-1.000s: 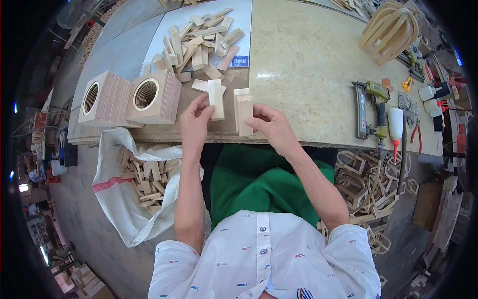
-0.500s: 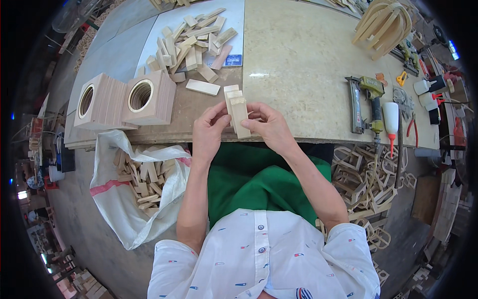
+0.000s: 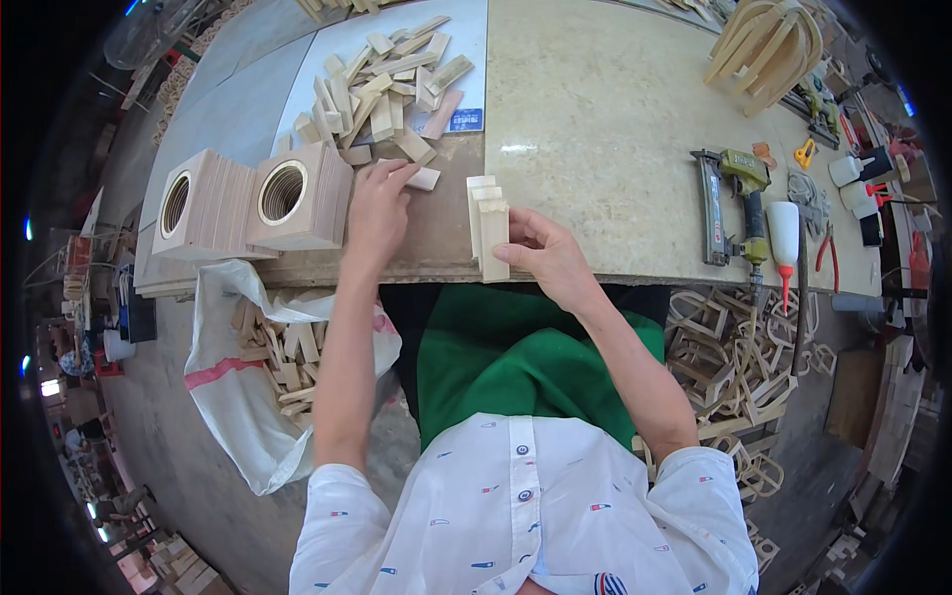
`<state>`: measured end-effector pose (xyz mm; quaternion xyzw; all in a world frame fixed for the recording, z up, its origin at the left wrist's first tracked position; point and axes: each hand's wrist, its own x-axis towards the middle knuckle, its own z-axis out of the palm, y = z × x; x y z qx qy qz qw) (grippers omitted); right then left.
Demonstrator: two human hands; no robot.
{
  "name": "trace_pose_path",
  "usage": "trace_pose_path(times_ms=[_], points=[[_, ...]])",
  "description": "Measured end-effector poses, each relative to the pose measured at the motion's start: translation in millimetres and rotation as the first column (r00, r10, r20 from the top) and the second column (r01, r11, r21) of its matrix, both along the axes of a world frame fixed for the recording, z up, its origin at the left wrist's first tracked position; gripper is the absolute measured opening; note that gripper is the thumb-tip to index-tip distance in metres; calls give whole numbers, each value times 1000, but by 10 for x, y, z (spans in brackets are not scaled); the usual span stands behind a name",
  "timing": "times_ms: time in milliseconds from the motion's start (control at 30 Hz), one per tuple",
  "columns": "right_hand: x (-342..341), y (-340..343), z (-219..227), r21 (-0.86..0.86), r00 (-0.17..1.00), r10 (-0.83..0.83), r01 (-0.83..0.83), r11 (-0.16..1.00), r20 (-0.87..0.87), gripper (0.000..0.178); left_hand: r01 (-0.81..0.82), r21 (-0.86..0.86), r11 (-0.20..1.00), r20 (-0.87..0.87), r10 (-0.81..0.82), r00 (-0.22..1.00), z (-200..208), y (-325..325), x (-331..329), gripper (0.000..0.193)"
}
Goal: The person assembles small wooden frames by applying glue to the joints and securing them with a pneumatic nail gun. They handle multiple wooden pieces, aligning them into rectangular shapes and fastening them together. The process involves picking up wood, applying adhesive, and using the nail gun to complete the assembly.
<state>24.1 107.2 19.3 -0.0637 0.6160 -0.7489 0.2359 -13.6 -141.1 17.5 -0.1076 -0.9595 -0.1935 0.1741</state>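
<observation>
Near the front edge of the workbench, my right hand [image 3: 548,260] is closed around a small bundle of pale wooden pieces [image 3: 493,233]. The pieces stand side by side with stepped ends, and the thumb lies across their near side. Over to the left, my left hand [image 3: 378,213] reaches across the bench, its fingers closed over the left end of a flat wooden block [image 3: 424,179]. Only the right end of that block shows; its other end and the grip underneath are hidden. Behind it lies a heap of similar loose wooden blocks [image 3: 382,94] on a white sheet.
Two stacks of square plywood rings [image 3: 322,198] stand left. Below them hangs a white sack [image 3: 223,397] of wood offcuts. A nail gun [image 3: 734,198], glue bottle [image 3: 783,238] and red-handled pliers [image 3: 825,248] lie right. Curved wooden frames [image 3: 764,55] stand at the back right.
My left hand has let go of the wooden pieces and moved left and away to the single block. My right hand keeps its hold, shifted slightly to the right.
</observation>
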Motion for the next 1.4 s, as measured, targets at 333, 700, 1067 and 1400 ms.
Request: trace_pose_path(times_ms=[333,700,1067,1400], points=[[36,77,20,-88,1000,5,-4,996,4,44,194,-35,980,236,-180,955,19,-240,-196,39],[21,35,63,-146,998,-54,58,988,33,33,-309,949,69,288,-594,751,99,460,350,36],[-69,-665,-153,-156,737,-672,674,722,74,25,-270,961,-66,270,-5,963,-78,1314,337,30],[-713,-214,-154,-166,787,-616,606,778,-15,32,-221,934,279,211,64,975,-14,1560,-313,32]])
